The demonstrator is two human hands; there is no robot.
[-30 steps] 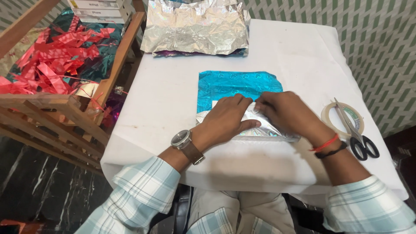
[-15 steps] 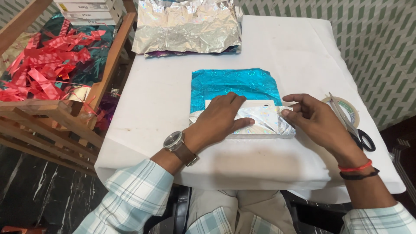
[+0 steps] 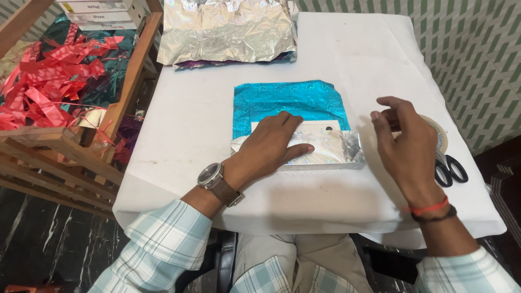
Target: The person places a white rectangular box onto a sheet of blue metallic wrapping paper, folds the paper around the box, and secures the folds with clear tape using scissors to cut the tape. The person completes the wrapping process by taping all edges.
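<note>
A flat white box [image 3: 312, 127] lies on a blue shiny wrapping sheet [image 3: 287, 100] in the middle of the table. The sheet's near edge is folded over the box, silver holographic side up [image 3: 336, 149]. My left hand [image 3: 268, 146] lies flat on that fold and presses it down, fingers spread. My right hand [image 3: 404, 141] hovers open to the right of the box, above the tape roll [image 3: 440, 133] and the black-handled scissors [image 3: 448, 168], holding nothing.
The table has a white cloth [image 3: 206, 119]. A stack of crumpled silver foil sheets [image 3: 228, 30] lies at the far edge. A wooden rack [image 3: 70, 141] at the left holds red ribbon scraps [image 3: 49, 76] and white boxes [image 3: 100, 11]. A patterned wall is at the right.
My right hand has let go of the fold and moved right, over the tape roll and scissors. The left hand stays pressed on the folded sheet.
</note>
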